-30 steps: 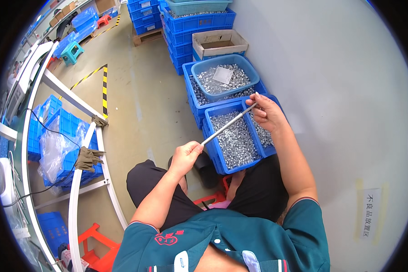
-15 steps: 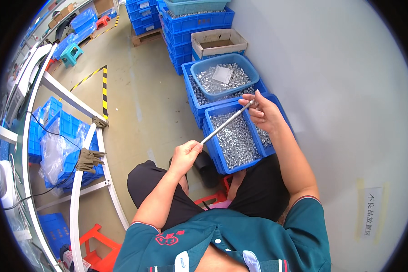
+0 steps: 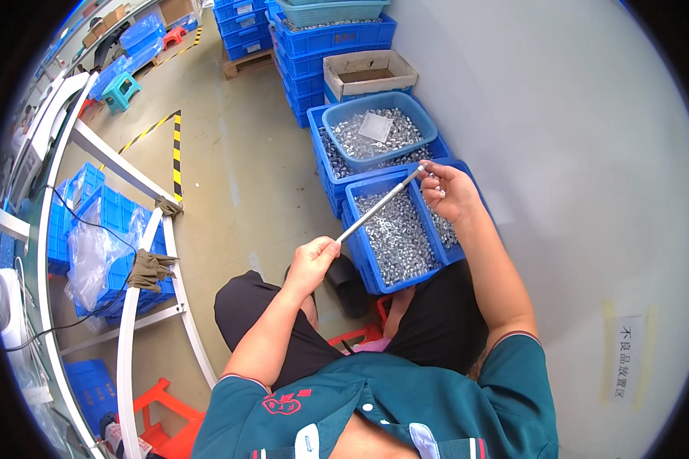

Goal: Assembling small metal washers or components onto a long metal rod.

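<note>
My left hand [image 3: 312, 266] is closed around the lower end of a thin, silvery metal rod [image 3: 378, 205], which slants up to the right. At the rod's far tip, the thumb and fingertips of my right hand [image 3: 453, 193] pinch a small shiny metal piece [image 3: 422, 167]. More small pieces show among its curled lower fingers; their exact kind is too small to tell. Beneath the rod stands a divided blue bin [image 3: 350, 200] filled with small metal parts [image 3: 398, 249] that look like short sleeves or nuts.
Beyond the bin, a light blue basket [image 3: 331, 136] of similar parts rests on another blue crate. A white carton [image 3: 371, 64] and stacked blue crates [image 3: 302, 76] follow. A pale wall [image 3: 559, 191] runs along the right. A white-framed bench [image 3: 128, 336] and red stool [image 3: 164, 421] are at left.
My right hand has lowered slightly and its fingers have curled in, with a small metal piece now visible at the rod's tip. The left hand has hardly moved.
</note>
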The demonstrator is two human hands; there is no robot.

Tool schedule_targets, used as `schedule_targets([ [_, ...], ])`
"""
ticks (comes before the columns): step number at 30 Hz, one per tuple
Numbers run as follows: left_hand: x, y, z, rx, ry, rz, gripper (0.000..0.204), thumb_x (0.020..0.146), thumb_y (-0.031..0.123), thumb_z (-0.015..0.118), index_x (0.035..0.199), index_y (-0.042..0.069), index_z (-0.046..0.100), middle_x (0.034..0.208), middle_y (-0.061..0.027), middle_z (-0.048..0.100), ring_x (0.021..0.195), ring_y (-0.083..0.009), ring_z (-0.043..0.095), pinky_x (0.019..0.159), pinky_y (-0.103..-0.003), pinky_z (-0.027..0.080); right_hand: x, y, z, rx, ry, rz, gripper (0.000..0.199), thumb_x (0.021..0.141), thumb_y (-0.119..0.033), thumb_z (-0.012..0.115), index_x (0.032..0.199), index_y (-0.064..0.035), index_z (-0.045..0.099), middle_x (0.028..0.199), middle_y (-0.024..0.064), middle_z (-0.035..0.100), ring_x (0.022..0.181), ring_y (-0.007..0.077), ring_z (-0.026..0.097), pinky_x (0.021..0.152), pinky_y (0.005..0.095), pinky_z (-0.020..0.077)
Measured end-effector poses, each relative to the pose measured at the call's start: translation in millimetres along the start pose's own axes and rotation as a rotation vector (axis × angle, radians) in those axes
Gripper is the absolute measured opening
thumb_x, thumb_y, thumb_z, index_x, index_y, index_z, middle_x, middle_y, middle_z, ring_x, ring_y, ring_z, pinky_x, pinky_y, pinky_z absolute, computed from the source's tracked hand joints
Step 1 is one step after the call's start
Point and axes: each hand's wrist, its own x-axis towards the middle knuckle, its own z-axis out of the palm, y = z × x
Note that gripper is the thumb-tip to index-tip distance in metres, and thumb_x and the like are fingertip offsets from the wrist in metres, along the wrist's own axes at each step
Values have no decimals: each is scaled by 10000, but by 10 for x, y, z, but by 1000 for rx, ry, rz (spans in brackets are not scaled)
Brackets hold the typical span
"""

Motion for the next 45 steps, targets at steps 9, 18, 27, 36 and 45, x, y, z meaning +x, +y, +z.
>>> schedule_targets([
  [9,-7,-85,-11,6,-12,0,230,883,238,572,814,22,612,638,33,515,612,-54,444,559,-230,376,-129,-72,34,-47,-234,-95,267,848,8,497,1115,4,494,1039,149,600,442,20,364,356,149,293],
  [18,-19,-40,-26,94,45,-17,232,879,241,574,825,19,616,627,15,526,606,-68,465,557,-242,390,-204,-91,132,-381,-280,-181,280,833,23,505,1110,28,549,1076,168,608,442,12,350,370,141,297],
  [27,-13,-28,-23,66,2,-23,235,889,236,568,836,12,615,656,7,547,642,-63,483,591,-234,404,-271,-162,143,-388,-330,-147,303,842,22,497,1143,29,530,1095,173,603,445,11,367,381,142,307],
  [36,-1,56,-19,-211,-166,-134,233,905,244,557,782,50,601,637,84,473,541,-17,361,489,-192,290,-226,-166,87,-409,-347,-185,133,872,-25,527,999,-5,560,1064,173,613,454,11,385,382,140,321],
  [45,-8,106,12,-169,-139,-96,232,906,243,555,783,51,598,642,82,471,559,-12,365,505,-186,290,-220,-168,62,-528,-168,-242,103,824,-82,639,886,-32,573,636,-28,471,457,30,363,390,166,266],
])
